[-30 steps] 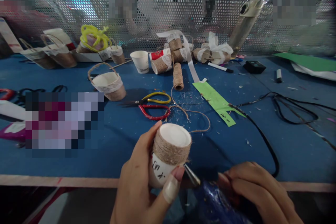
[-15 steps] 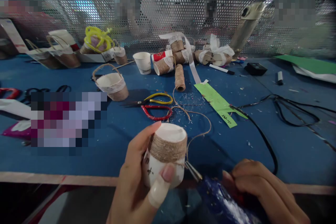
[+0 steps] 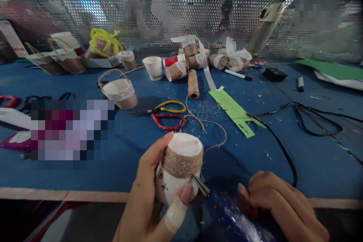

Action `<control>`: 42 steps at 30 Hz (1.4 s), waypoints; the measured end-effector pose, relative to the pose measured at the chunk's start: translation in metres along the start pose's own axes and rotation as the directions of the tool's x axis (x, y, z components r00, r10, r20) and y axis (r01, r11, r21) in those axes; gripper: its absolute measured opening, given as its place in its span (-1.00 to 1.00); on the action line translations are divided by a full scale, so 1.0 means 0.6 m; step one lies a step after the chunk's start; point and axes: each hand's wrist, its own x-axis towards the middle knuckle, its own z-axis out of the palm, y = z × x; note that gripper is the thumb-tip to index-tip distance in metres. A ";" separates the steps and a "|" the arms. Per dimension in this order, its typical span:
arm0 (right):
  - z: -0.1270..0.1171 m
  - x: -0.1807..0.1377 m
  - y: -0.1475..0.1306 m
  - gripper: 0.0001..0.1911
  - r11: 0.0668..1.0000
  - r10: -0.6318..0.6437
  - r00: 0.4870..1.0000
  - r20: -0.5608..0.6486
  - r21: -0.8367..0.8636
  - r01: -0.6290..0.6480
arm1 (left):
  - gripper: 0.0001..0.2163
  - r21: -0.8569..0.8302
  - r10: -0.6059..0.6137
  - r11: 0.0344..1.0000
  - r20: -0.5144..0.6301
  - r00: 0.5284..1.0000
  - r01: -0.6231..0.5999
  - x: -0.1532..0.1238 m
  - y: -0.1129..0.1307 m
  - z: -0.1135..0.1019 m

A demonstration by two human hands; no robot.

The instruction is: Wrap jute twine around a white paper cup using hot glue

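Gripping a twine-wrapped cup, aiming a metal nozzle at it

Cannot see much of the blue tool behind the nozzle: dark, blurred and cut off at the bottom of the view. Cannot see the far side of the cup either, nor all of its black writing. Cannot identify the pixelated patch at left.

Working above the pinkish near edge of the counter. Have bare blue room left of the cup, and some more at right, as far as the black cord. Have less ahead, with scissors and loose twine just beyond the cup.

Gripping the cup in the left hand, with the thumb across its front; gripping the blue tool in the curled right hand. Keeping the cup left of the nozzle, between both hands. Cannot tell whether touching it with the tip.
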 end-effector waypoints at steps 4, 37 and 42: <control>0.000 -0.007 0.006 -0.68 1.000 0.011 0.999 0.038 0.017 -0.012 | -0.45 -0.105 -0.028 0.994 -0.032 0.999 0.024 -0.006 0.011 0.010; -0.003 -0.017 0.022 -0.67 0.997 0.074 0.996 0.054 0.001 -0.074 | -0.41 -0.208 -0.144 0.969 -0.052 0.988 0.130 -0.002 0.032 0.015; -0.001 -0.015 0.022 -0.65 0.999 0.034 0.996 0.076 -0.026 -0.032 | -0.41 -0.157 -0.110 0.982 -0.049 0.993 0.101 -0.002 0.022 0.018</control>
